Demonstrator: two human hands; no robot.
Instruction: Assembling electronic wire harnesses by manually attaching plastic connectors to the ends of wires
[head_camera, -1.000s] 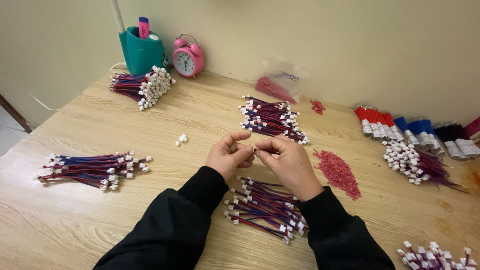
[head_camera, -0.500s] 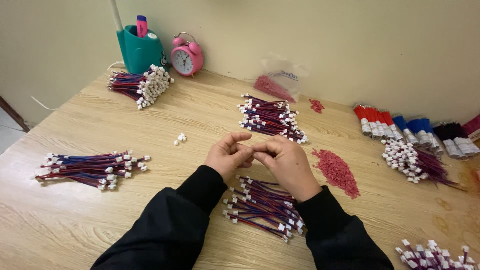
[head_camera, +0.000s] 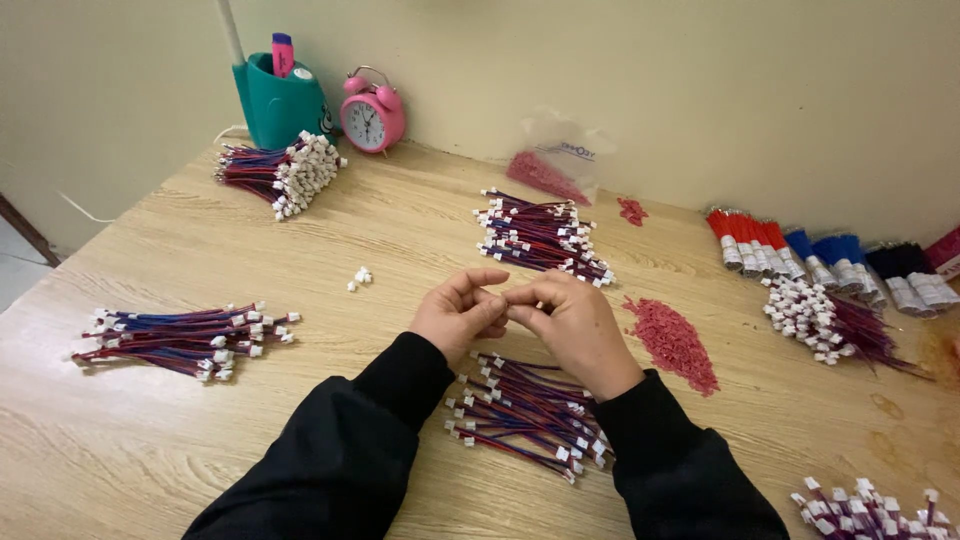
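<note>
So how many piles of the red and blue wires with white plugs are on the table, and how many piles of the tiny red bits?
Bundles of red and blue wires with white plugs: 6
Heaps of tiny red bits loose on the wooden table: 2
Total: 8

Both hands pinch something too small to tell.

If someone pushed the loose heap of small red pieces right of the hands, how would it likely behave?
The heap of red pieces would probably scatter rather than slide as one, since it lies as many tiny separate bits on the bare wooden table. Each bit looks very light. A pinch would likely lift only a few; some already lie strayed near the plastic bag.
</note>
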